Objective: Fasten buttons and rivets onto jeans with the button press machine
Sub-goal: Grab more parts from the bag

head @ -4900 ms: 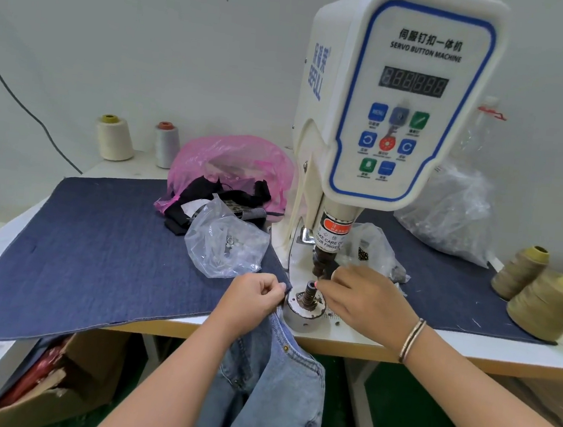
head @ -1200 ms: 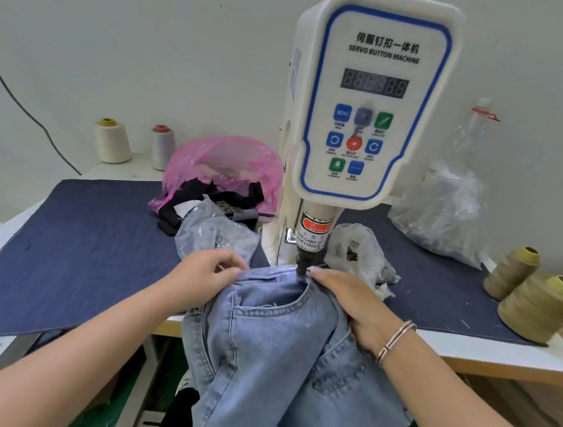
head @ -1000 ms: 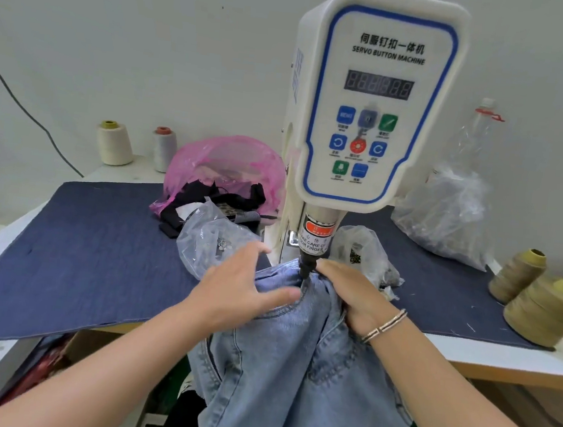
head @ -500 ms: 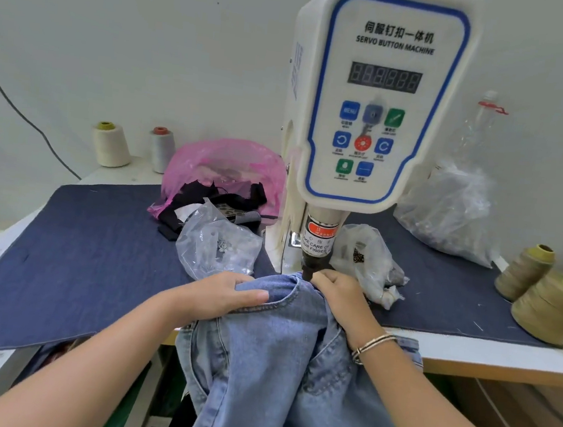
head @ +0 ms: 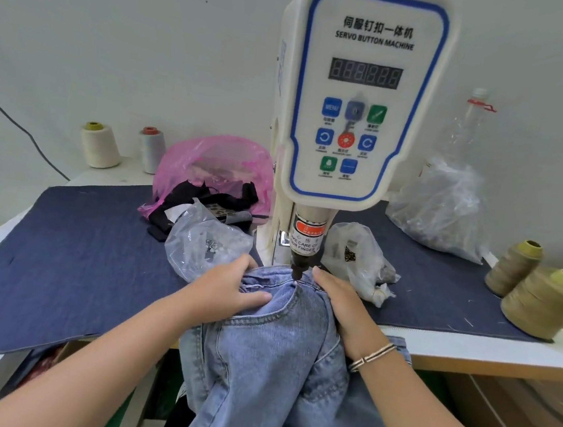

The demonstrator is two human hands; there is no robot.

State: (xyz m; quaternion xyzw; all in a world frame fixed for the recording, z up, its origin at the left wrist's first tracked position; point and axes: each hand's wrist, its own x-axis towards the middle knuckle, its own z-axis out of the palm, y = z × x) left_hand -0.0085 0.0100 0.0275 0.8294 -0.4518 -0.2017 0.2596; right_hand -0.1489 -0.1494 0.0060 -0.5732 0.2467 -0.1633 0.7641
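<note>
The light blue jeans point(head: 279, 361) are seen in the lower centre of the frame, draped over the front edge of the table point(head: 487, 350), with their top edge placed under the dark punch tip point(head: 297, 270) of the white button press machine point(head: 357, 93). The left hand point(head: 228, 290) is laid on the denim just left of the punch; its fingers are curled over the folded edge and the thumb is stretched across the cloth, so the jeans are gripped. The right hand point(head: 337, 298) is pressed flat on the denim just right of the punch, with fingers straight. Two clear plastic bags point(head: 201, 243) are placed beside the machine column, one on each side.
</note>
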